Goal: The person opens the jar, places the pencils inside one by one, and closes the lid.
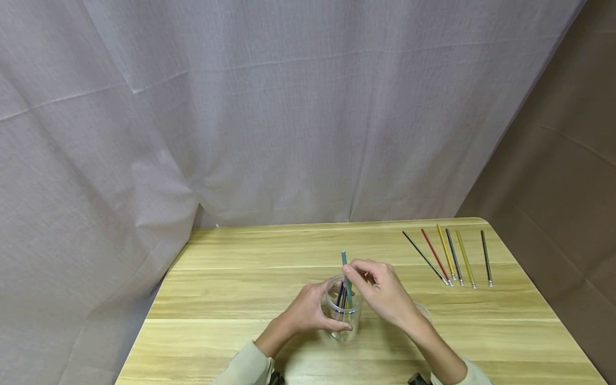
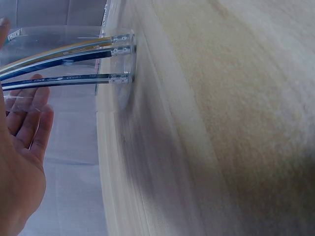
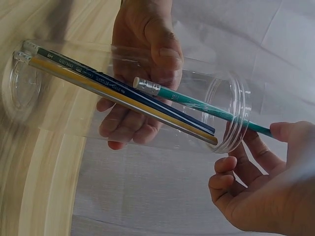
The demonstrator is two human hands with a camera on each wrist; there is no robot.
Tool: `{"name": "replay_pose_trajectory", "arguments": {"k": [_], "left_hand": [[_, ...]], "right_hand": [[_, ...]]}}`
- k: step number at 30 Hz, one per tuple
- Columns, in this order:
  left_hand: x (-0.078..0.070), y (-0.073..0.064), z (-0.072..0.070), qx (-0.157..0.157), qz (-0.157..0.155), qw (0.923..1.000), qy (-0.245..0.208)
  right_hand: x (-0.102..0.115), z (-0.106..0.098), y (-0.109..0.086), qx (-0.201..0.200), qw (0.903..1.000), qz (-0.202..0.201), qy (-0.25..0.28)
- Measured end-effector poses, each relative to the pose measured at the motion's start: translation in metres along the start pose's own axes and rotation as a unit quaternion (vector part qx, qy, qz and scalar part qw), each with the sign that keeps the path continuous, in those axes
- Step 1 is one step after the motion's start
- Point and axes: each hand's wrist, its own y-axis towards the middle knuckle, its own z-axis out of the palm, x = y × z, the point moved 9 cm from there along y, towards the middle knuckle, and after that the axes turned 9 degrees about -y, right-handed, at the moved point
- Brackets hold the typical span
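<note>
A clear plastic jar [image 1: 343,336] stands on the table, and my left hand [image 1: 306,309] grips it around the side. Several pencils lean inside it, eraser ends down: a yellow pencil [image 3: 125,102] and dark blue ones, including a dark pencil [image 2: 64,78]. My right hand [image 1: 382,293] pinches a green pencil [image 3: 192,102] by its upper end, between thumb and fingers. That pencil passes through the jar's rim [image 3: 241,110], its eraser end inside the jar and above the bottom. The left wrist view shows only part of the left hand [image 2: 27,147] beside the jar.
On the table's right side lies a spread row of loose pencils, among them a red pencil [image 1: 435,255], a yellow pencil [image 1: 446,251] and a black pencil [image 1: 486,256]. A clear round object [image 1: 425,312] lies partly behind the right wrist. A grey curtain [image 1: 289,133] hangs behind the table.
</note>
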Motion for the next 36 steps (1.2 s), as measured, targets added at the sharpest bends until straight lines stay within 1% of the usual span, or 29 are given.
{"name": "replay_pose_trajectory", "arguments": {"k": [7,15,24,36], "left_hand": [[-0.001,-0.001,0.000,-0.002,0.002,1.0000,0.007],[-0.003,-0.001,-0.001,-0.005,0.014,0.9998,0.011],[0.000,-0.002,0.000,0.001,-0.004,1.0000,0.000],[0.000,-0.002,0.000,-0.002,-0.001,1.0000,-0.006]], "right_hand": [[0.000,-0.001,-0.001,-0.007,1.0000,0.003,0.000],[-0.003,-0.001,-0.001,-0.010,0.9998,0.014,0.002],[-0.006,0.001,-0.002,-0.012,0.9997,0.021,-0.009],[-0.010,0.002,0.000,-0.006,0.9997,0.024,-0.009]]}}
